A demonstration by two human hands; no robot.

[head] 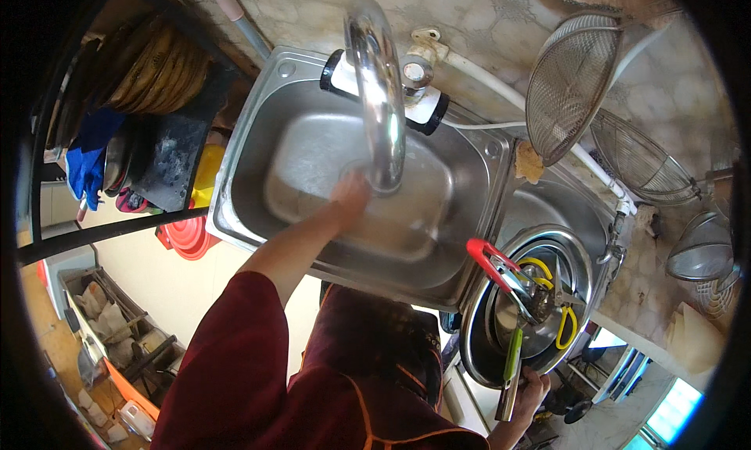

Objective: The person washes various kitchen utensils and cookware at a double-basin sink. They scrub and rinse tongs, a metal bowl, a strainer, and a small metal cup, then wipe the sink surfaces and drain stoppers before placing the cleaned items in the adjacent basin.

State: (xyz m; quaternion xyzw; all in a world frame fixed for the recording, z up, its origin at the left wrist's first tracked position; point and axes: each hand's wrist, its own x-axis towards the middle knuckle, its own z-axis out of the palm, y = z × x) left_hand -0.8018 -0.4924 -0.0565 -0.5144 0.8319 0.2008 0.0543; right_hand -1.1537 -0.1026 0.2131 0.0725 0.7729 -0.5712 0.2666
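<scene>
My left hand (352, 193) reaches into the stainless steel sink (431, 233), low in the bowl near the drain. Motion blurs its fingers, and whether they hold anything cannot be made out. The chrome gooseneck faucet (381, 115) arches above, beside that hand. At the lower right, my right hand (531, 392) grips the near rim of a round metal basin (474, 356). Inside this basin are nested metal bowls (543, 345), red-handled tongs (488, 261), scissors with yellow handles (565, 329) and a green-handled utensil (513, 356). Part of my right hand is hidden beneath the basin.
Wire-mesh strainers (572, 92) hang along the tiled wall at right, near a white pipe (487, 77). A second sink bowl (543, 194) adjoins the first. A dark metal rack (170, 150) stands at left, with a blue cloth item (88, 156) hanging there.
</scene>
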